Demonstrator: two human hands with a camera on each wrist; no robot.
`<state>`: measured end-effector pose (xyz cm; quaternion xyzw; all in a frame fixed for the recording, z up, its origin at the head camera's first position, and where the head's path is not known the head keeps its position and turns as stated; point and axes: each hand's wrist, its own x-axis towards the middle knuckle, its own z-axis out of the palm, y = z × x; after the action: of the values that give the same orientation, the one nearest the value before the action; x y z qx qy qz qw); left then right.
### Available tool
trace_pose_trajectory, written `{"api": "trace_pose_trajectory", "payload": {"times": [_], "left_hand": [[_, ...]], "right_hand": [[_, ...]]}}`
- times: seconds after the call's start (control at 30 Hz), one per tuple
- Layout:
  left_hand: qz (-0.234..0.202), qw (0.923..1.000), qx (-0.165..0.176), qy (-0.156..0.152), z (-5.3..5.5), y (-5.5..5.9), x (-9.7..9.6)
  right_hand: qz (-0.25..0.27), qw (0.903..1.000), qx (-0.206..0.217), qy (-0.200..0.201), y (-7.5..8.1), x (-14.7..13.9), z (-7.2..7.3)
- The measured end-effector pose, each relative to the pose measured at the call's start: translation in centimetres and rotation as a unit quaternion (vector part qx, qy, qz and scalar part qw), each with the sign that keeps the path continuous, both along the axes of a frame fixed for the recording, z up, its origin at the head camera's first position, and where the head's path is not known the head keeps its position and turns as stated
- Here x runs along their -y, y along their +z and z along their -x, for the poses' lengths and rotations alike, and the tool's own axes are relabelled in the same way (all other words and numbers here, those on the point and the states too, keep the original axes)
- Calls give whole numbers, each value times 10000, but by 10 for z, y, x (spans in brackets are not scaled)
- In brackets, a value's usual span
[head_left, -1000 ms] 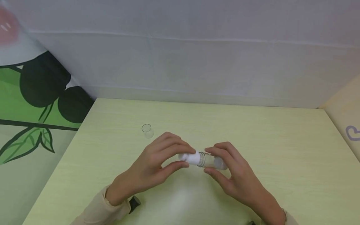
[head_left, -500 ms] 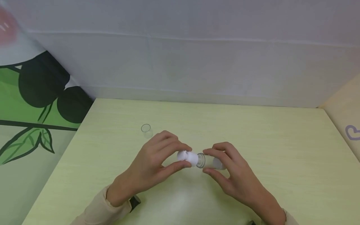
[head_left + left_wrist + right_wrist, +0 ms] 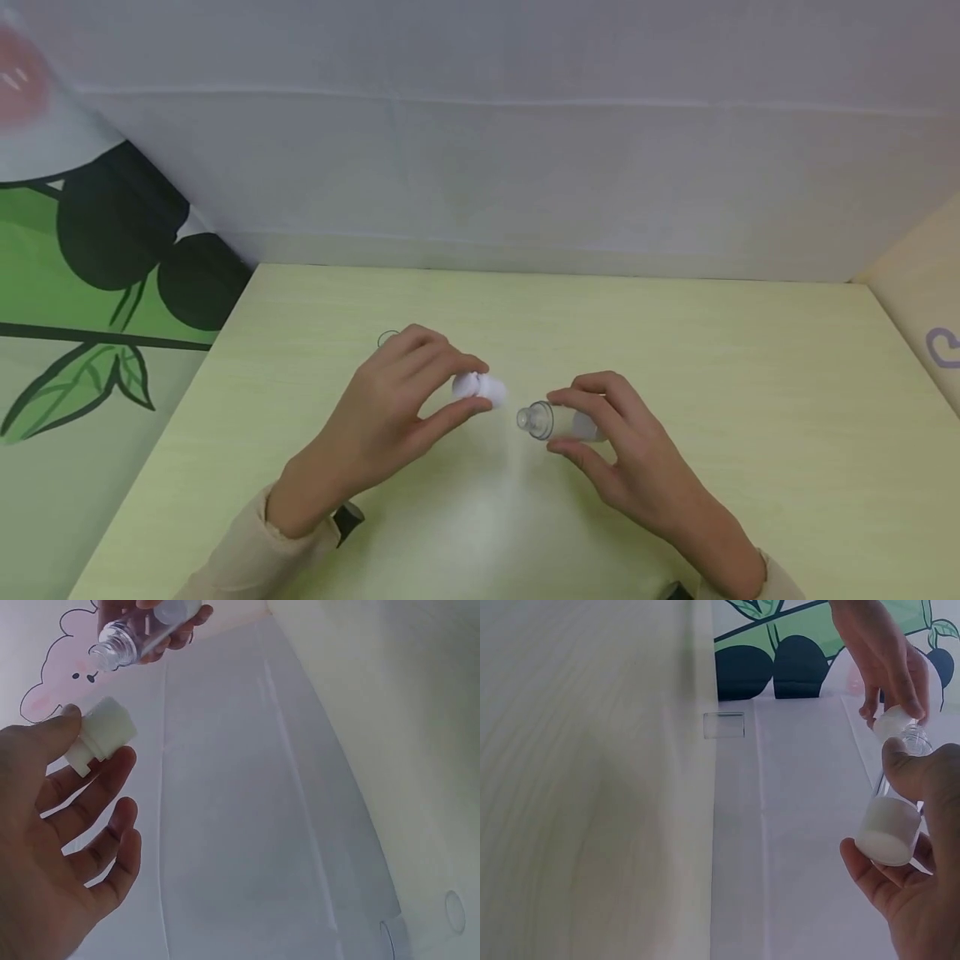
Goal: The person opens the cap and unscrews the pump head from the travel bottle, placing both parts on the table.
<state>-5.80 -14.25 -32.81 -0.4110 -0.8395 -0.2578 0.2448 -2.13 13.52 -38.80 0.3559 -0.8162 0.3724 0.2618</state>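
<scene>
My left hand (image 3: 397, 400) pinches a white pump cap (image 3: 480, 389) between thumb and fingers, above the table. In the left wrist view the cap (image 3: 105, 735) has a notched edge. To the right, my right hand (image 3: 630, 442) grips a small clear bottle (image 3: 558, 421) lying sideways, its bare threaded neck pointing left toward the cap. A gap separates cap and neck in the head view. The right wrist view shows the bottle's white lower end (image 3: 889, 832) low in the right hand.
A clear round cover (image 3: 387, 337) stands on the table (image 3: 675, 333), partly hidden behind my left hand; the right wrist view shows the cover (image 3: 724, 725) too. A white curtain-like sheet (image 3: 525, 183) rises along the table's back edge.
The white pump cap has come away from the bottle's neck. My left hand has moved left and away with it, now overlapping the clear cover; the right hand stays nearly in place.
</scene>
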Motion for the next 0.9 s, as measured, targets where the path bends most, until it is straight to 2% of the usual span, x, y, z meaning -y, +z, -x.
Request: {"api": "trace_pose_trajectory", "payload": {"times": [0.17, 0.47, 0.6, 0.9], "left_hand": [[484, 9982, -194, 280, 11, -8, 1], [1188, 9915, 41, 527, 29, -21, -1], [1537, 9860, 194, 611, 36, -26, -4], [1743, 9787, 845, 675, 53, -38, -10]], "right_hand": [[-2, 10000, 15, -14, 2, 0, -1], [-3, 10000, 15, -40, 5, 2, -2], [-21, 10000, -9, -46, 5, 2, -3], [-14, 10000, -50, -5, 7, 3, -3]]}}
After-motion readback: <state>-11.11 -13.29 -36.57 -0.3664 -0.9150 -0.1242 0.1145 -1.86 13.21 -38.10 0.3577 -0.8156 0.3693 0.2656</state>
